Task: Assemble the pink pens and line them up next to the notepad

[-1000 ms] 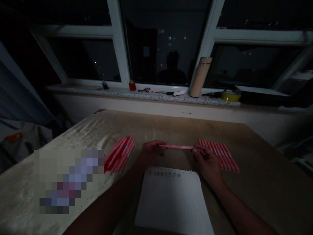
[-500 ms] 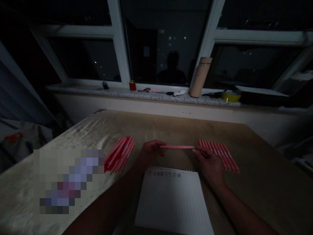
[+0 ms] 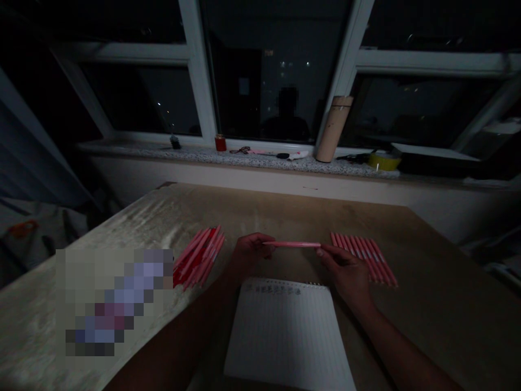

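A slim pink pen (image 3: pixel 295 244) is held level above the notebook's top edge. My left hand (image 3: pixel 253 251) pinches its left end between thumb and fingers. At the other end, the fingertips of my right hand (image 3: pixel 347 270) are closed on it. Just right of that hand lies a neat row of pink pens (image 3: pixel 375 260), side by side and slanted. To the left of my left hand is a loose pile of pink pens (image 3: pixel 203 252) on a red wrapper (image 3: pixel 179 278). Below both hands, a spiral notebook (image 3: pixel 287 336) lies open, with handwriting along its top line.
The table (image 3: pixel 260 212) ends at a wall under a window. On the stone sill (image 3: pixel 195 154) stand a small red jar (image 3: pixel 220 143), a tan cylindrical flask (image 3: pixel 334 129) and a yellow tape roll (image 3: pixel 383 161). A blurred-out patch (image 3: pixel 118 304) covers something at the table's left.
The pen has shifted slightly left, and my right hand has moved a little left with it. My left hand stays nearly in place.
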The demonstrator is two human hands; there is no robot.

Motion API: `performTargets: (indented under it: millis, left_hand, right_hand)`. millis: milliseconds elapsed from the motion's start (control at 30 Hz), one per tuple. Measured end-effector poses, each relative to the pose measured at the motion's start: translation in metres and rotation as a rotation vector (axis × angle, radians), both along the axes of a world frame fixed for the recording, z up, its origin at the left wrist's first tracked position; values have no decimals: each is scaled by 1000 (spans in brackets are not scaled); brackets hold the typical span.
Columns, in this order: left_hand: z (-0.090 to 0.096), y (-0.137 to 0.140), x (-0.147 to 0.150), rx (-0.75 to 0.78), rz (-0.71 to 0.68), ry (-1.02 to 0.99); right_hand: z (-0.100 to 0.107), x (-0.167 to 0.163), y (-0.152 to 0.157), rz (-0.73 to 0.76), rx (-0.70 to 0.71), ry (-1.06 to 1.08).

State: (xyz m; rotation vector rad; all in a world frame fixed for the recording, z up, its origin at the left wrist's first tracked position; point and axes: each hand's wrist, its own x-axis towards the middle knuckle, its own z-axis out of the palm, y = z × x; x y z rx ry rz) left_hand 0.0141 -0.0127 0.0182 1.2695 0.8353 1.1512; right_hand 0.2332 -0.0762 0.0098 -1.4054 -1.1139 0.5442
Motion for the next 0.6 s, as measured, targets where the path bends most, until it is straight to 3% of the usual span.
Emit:
performTargets:
  millis: [600]
  left_hand:
    - [-2,2,-2,-36,16,-25]
  right_hand:
    - [1,-1,-1,18,-8,36]
